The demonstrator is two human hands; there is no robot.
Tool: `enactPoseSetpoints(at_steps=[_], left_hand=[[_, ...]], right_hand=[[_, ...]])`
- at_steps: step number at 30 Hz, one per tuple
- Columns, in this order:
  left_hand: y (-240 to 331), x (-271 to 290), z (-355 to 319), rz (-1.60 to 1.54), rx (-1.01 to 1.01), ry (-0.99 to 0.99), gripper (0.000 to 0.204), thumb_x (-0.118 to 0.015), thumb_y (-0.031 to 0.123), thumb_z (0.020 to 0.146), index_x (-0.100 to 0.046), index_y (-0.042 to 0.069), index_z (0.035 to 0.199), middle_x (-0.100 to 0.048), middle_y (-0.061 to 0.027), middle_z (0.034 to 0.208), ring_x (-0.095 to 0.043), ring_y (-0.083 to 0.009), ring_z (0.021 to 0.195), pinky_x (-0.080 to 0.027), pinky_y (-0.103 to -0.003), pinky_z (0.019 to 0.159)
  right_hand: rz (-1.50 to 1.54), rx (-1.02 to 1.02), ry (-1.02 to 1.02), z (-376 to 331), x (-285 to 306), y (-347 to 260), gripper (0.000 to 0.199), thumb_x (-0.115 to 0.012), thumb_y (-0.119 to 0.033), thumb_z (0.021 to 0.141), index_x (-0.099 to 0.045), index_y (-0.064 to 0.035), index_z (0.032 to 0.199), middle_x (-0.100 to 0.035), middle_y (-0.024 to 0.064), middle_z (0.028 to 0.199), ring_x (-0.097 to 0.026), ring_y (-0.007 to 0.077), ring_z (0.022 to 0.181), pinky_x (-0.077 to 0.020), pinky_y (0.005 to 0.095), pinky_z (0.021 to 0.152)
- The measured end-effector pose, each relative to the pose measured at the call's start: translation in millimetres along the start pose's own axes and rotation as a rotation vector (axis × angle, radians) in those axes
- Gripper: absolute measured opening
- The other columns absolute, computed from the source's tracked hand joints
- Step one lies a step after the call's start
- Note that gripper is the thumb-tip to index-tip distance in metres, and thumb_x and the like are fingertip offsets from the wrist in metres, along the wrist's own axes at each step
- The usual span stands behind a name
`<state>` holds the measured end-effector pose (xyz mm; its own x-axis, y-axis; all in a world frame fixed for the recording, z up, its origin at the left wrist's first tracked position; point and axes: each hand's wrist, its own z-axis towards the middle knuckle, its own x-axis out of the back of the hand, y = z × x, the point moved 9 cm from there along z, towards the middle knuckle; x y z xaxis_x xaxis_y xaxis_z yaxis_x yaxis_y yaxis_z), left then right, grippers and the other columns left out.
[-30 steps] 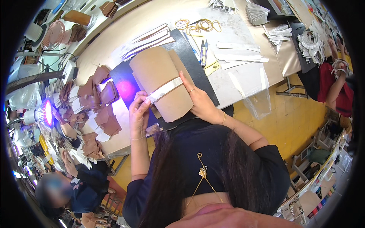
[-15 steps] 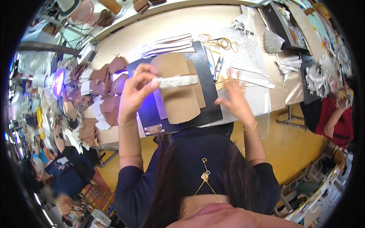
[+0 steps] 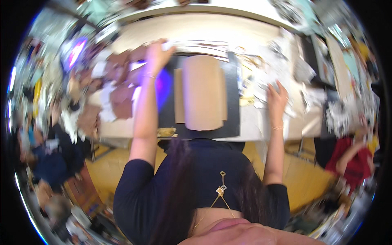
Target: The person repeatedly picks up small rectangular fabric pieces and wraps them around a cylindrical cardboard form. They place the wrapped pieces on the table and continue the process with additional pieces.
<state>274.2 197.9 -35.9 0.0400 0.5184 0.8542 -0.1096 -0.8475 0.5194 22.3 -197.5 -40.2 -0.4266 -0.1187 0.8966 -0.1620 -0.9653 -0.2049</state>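
Observation:
My left hand (image 3: pixel 158 57) reaches to the far left, beyond the black board, beside a row of thin white and brown strips (image 3: pixel 204 45). Motion blurs its fingers, so what they hold, if anything, is hard to make out. On the black board (image 3: pixel 232 98) lies a tan curved panel (image 3: pixel 203 93) with rounded ends, over a flatter tan rectangular piece (image 3: pixel 179 96) whose edges stick out on both sides. To the right of the board, my right hand (image 3: pixel 277 97) hovers low over the table with fingers stretched, close to blurred white strips (image 3: pixel 261 92).
Stacks of brown and white pieces (image 3: pixel 120 65) cover the table's left side, under a glowing violet lamp (image 3: pixel 76 53). Yellow cords (image 3: pixel 251 59) lie beyond the board's right corner. A black box (image 3: pixel 318 61) stands at far right. Another person in red (image 3: pixel 349 161) is at right.
My left hand has moved away from over the tan panel toward the far left; the white strip it held no longer shows there. My right hand has shifted right, away from the board.

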Motion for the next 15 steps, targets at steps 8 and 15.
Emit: enactPoseSetpoints(at_steps=[8,15], left_hand=[[-64.8,104.6,-99.8,-0.334,-0.081,0.344,0.024,-0.067,0.021,0.082,-0.066,0.0,0.093,-0.065,-0.0091,0.082,-0.061,-0.016,0.076,-0.048,-0.028,0.072],[-267.4,220.0,-210.3,-0.031,0.425,0.908,0.019,-0.062,0.016,0.082,-0.068,0.0,0.088,-0.066,-0.0161,0.083,-0.063,-0.0287,0.076,-0.049,-0.036,0.07]], right_hand=[[0.067,0.066,-0.044,0.1,5.5,-20.9,0.014,-0.062,-0.007,0.084,-0.065,-0.0023,0.097,-0.061,0.0109,0.096,-0.058,0.0283,0.088,-0.0468,0.0359,0.079],[-0.008,0.13,-0.204,7.2,3.0,-32.6,0.006,-0.055,-0.001,0.084,-0.054,0.0009,0.09,-0.058,0.0164,0.087,-0.055,0.0342,0.078,-0.0419,0.042,0.072]])
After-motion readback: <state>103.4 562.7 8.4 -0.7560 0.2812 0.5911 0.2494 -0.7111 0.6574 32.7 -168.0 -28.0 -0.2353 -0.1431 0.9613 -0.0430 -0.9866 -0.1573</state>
